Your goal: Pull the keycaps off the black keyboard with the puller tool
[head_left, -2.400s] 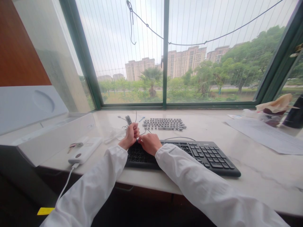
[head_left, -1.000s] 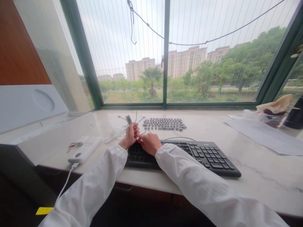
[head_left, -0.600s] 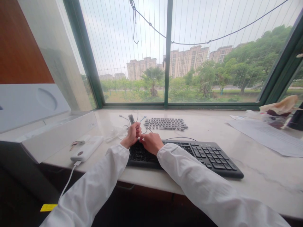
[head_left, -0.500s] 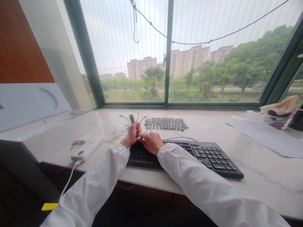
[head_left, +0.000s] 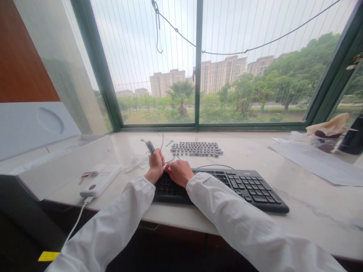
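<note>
A black full-size keyboard lies on the pale stone counter, with bare key sockets showing at its left end. Over that end, my left hand is closed around a slim dark-handled tool, whose upper end sticks out above the fist, tilted left. Close beside it, my right hand has its fingers pinched near the base of the left fist; whatever lies between the fingertips is hidden. Behind the keyboard, loose keycaps are laid out in rows. A small blue stick lies left of them.
An open white box stands at left. Near it are a white power bank with a cable, a key and clear plastic. Papers and a dark cup are at right. The window is behind.
The tool's upper end has tipped further left as my left fist turned. My right hand stays pinched beside it. The whole view has shifted slightly.
</note>
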Available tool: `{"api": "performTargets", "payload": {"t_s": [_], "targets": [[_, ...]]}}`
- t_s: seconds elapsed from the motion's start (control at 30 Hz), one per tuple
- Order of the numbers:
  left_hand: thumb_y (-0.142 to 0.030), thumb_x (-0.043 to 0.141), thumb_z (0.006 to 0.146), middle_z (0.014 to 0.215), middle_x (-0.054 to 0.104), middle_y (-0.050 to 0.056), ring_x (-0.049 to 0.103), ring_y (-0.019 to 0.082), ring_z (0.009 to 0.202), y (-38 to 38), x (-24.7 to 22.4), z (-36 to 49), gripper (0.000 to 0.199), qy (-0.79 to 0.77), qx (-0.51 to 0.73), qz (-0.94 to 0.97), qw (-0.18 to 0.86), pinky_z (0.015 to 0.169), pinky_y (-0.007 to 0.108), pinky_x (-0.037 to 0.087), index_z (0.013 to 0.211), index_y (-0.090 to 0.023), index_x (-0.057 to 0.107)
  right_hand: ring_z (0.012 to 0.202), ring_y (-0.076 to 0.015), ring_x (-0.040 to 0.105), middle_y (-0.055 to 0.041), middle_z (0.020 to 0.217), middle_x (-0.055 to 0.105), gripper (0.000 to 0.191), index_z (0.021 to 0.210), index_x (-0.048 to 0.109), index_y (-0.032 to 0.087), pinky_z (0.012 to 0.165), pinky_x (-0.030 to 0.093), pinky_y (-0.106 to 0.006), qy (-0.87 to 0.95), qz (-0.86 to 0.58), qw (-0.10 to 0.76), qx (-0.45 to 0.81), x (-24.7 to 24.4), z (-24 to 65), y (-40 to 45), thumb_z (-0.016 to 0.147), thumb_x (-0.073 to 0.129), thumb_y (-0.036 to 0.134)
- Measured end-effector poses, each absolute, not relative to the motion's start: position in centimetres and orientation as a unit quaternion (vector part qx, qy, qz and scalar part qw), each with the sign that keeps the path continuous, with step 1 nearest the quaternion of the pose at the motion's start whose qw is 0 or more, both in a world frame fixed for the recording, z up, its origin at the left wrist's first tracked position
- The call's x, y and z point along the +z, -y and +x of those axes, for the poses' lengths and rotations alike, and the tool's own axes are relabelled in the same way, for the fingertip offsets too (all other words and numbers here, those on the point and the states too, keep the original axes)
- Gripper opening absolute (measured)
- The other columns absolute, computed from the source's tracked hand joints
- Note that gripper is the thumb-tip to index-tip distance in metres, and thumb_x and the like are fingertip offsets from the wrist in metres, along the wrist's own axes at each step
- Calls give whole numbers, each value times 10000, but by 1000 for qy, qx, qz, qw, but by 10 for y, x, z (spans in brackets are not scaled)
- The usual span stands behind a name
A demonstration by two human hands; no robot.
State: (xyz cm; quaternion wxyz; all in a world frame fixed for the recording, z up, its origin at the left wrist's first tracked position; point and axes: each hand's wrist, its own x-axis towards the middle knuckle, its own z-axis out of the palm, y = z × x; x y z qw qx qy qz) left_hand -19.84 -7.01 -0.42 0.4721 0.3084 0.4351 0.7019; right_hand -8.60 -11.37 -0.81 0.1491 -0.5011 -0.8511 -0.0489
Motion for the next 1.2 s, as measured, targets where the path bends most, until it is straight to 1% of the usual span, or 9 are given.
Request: {"api": "performTargets", "payload": {"t_s": [0.23,0.57,0.7,0.9,1.2], "targets": [[-262,522,692,401,224,-91,175,44,305,76,-3,-192,302,-447,728,288,432,305,206,130,564,-216,252,873,-217,657,-89,914,706,317,1050,696,268,736,434,-309,849,-505,145,-50,-7,-86,114,909,433,375],[-251,537,690,414,203,-93,163,40,308,69,-9,-198,328,-404,712,321,476,305,204,121,562,-215,237,874,-217,653,-91,933,702,323,1038,690,262,743,436,-319,853,-502,136,-47,-5,-86,115,917,407,359],[-260,543,693,415,204,-95,161,39,309,68,-9,-198,331,-396,714,321,480,306,201,122,569,-215,240,884,-218,650,-93,934,702,326,1035,694,258,754,436,-320,854,-499,140,-46,-6,-86,115,915,406,352],[-259,537,680,410,209,-99,161,40,310,70,-8,-198,315,-394,715,320,481,308,199,123,576,-215,244,857,-221,656,-86,904,704,314,995,700,254,724,434,-315,854,-496,151,-55,-6,-86,115,909,411,342],[-249,546,680,404,212,-100,163,35,303,70,-7,-197,338,-387,705,322,500,312,193,115,578,-214,226,909,-213,647,-81,929,706,297,1008,694,259,758,431,-305,855,-493,158,-42,-7,-86,114,906,423,322]]}}
